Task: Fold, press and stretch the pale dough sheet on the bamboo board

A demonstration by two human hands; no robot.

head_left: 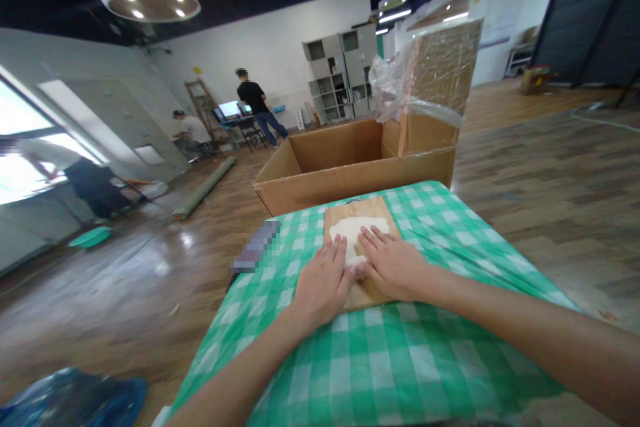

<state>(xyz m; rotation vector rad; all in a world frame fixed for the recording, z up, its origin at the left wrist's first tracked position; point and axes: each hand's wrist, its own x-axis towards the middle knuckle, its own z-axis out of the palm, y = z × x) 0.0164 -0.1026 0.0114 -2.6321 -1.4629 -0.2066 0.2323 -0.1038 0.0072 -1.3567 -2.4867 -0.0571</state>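
The flat, cream-white, dough-like sheet (354, 227) lay at 12 o'clock from both hands, on a rectangular, light-brown wooden board (367, 295) whose long axis ran roughly from 6 to 12 o'clock. The sheet's own long axis could not be determined, its near part being covered. Neither hand was clearly nearer: the left hand (321, 280) touched its 8 o'clock side, the right hand (397, 265) its 4 o'clock side. Both were flat, fingers extended, thumbs close together; no grasped object was visible.
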